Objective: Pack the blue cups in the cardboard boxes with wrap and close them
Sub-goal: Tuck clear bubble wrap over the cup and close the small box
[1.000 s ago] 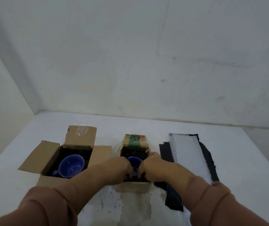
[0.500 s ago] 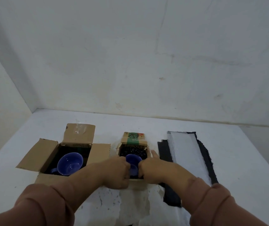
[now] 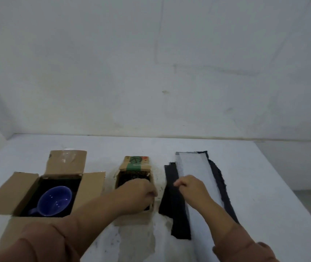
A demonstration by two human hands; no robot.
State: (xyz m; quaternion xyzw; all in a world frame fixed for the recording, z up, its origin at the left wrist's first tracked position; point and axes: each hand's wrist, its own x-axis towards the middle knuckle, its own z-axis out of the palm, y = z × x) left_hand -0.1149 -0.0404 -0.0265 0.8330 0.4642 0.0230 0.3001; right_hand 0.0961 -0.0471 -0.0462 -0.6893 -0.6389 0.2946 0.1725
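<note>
Stood at a white bench (image 3: 245, 176) with two cups to pack. Held the left hand (image 3: 137, 193) down inside the small cardboard box (image 3: 134, 164), fingers curled and out of sight below the rim; could not tell whether clamped on anything. Showed only dark lining beyond those fingers, and no cup in view there.

Held the right hand (image 3: 190, 188) over the black wrap strip (image 3: 170, 203) just right of the small box, fingers bent together, thumb toward the box; could not tell whether actually pinched on the cloth.

Seemed to be fetching wrap for the small box. Would do best to pinch a single black layer near its edge, lift it clear of the white wrap sheet (image 3: 194, 167) lying just right of the fingers, and steady the box with the left hand while tucking the wrap in.

Left one blue cup (image 3: 55, 200) well to the left of the left fingers, in the larger cardboard box (image 3: 92, 184) with flaps spread, on dark lining. Sat mouth up, its axis tipped slightly toward the camera, handle pointing to the near-left corner. Laid both wraps with long axes running away from the person.
</note>
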